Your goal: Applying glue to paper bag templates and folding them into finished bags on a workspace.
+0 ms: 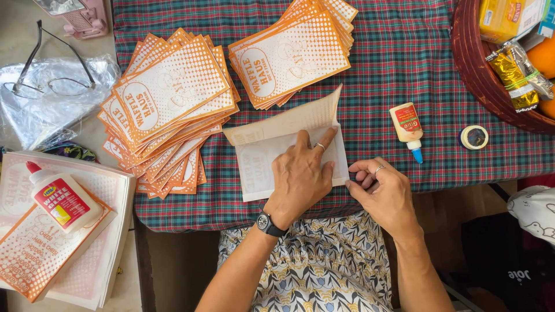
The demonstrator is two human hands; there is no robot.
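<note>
Taking the half-folded paper bag (272,156) in front of me as the landmark: far off to its left lies a pair of glasses (52,81) on a crumpled clear plastic sheet (34,115), and below them a red-capped glue bottle (62,199) rests on a stack of flat printed sheets (52,254). Just left of the bag, a fanned heap of orange-and-white finished bags (167,110) sits on the checked cloth (404,52) that covers the desk, and a second heap (292,52) lies just above the bag. The bag itself lies flat on the cloth with its top flap lifted. My left hand (300,176) presses down on its right half, fingers (326,138) spread apart and flat on the paper, a ring on one and a black watch (267,224) at the wrist. My right hand (384,193) sits at the bag's lower right corner, fingers curled together and pinching the paper's edge. Right of the bag, apart from it, a small blue-tipped glue bottle (407,130) lies on its side, then a round cap (474,137) beyond it. Furthest right, above that cap, a dark red basket (474,69) holds wrapped snacks (514,75).
</note>
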